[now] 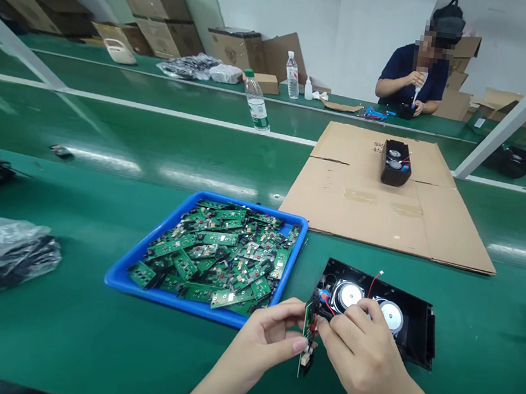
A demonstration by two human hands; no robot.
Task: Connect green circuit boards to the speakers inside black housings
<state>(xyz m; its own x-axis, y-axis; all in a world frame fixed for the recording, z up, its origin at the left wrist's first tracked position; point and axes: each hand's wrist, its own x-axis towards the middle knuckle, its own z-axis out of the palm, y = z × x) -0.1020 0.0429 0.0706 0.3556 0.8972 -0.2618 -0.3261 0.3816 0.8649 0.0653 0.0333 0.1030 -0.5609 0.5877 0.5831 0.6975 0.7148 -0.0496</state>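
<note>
The left hand point(269, 335) reaches in from below, palm turned inward, pinching a green circuit board point(305, 339) on edge between its thumb and fingers, just right of the blue tray point(173, 304). The right hand point(363, 356) comes in from the lower right with the back of the hand up, fingers curled and fingertips drawn in close against the component side of that board; I cannot tell what they grip there, as the fingers hide it.

Counted: one board in hand, and one tray holding a heap of boards point(217, 238), too jumbled to count. One open black casing point(413, 334) lies on the green surface point(82, 341) beyond the right hand, with two round speakers point(348, 296) inside. A second black casing point(394, 176), also with two speakers, sits on one cardboard sheet point(360, 225). Farther back stand two clear drink bottles point(257, 108), and one co-worker point(405, 71) sits with both hands occupied
</note>
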